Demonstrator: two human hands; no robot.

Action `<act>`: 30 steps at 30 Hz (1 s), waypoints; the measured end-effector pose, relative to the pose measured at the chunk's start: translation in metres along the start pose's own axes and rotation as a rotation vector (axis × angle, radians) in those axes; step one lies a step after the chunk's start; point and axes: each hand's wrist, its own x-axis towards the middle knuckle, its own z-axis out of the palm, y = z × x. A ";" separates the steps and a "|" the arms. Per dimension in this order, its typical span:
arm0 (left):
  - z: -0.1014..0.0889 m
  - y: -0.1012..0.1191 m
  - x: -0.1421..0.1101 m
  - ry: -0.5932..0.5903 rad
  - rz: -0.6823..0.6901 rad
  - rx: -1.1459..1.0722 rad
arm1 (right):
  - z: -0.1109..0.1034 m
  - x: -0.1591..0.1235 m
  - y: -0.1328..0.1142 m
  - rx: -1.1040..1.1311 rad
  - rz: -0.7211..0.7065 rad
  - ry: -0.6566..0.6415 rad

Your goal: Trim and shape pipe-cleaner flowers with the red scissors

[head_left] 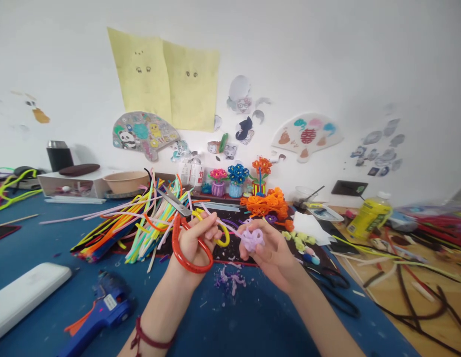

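My left hand [197,238] is closed with a pair of scissors [175,202] hooked on it. The red handle loop circles the thumb side, the yellow loop sits by the fingers, and the blades point up and left. Its fingertips also seem to pinch a pale lilac pipe cleaner stem. My right hand [273,253] grips a lilac looped pipe-cleaner flower [252,240] between thumb and fingers, just right of the left hand. Below both hands, lilac and purple fuzz clippings [230,281] lie scattered on the blue table.
At left lie a bundle of colourful pipe cleaners [119,225], a blue glue gun [107,307] and a white case [26,295]. Behind stand finished flower pots [236,186] and orange pipe-cleaner pieces [267,202]. Black scissors [336,292] and a yellow bottle [370,216] are at right.
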 end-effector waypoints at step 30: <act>-0.017 -0.001 0.017 0.056 0.091 -0.034 | -0.004 0.003 0.018 0.098 0.195 -0.173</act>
